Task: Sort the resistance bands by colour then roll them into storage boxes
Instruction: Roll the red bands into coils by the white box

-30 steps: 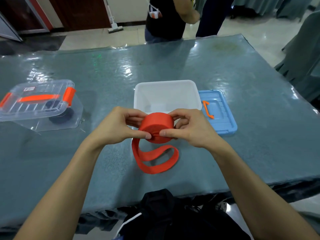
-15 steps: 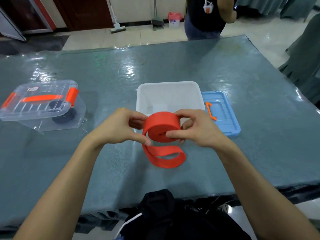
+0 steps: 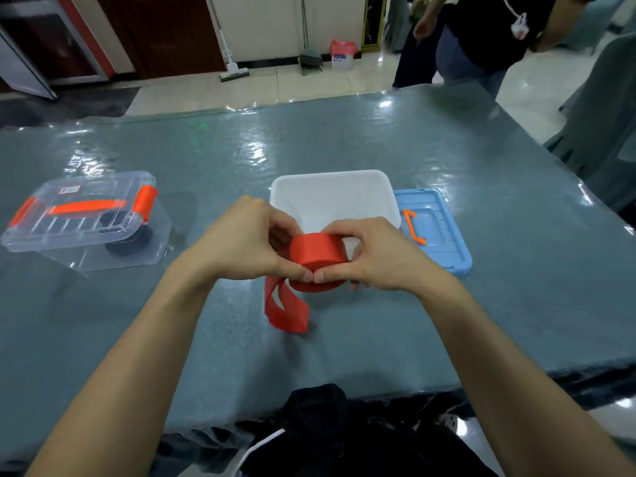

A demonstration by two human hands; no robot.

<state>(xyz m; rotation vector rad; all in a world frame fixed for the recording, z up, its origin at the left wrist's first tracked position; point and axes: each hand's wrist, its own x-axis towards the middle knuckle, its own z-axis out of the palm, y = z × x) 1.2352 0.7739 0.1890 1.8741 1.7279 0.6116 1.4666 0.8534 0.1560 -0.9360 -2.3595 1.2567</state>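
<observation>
Snugly between left hand (image 3: 247,247), right hand (image 3: 382,259): band (image 3: 316,251)

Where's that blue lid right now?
In the head view, the blue lid lies on the table, right of centre, directly right of the white box.

Sleeveless forearms (image 3: 144,356), black garment (image 3: 344,442) with white stripe (image 3: 265,442).

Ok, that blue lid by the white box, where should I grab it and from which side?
Probably by the orange handle, from above: the blue lid lies flat, top up, and the handle offers a loop to curl fingers round. Its left edge sits close against the white box, so for an edge hold, come from the free right side.
</observation>
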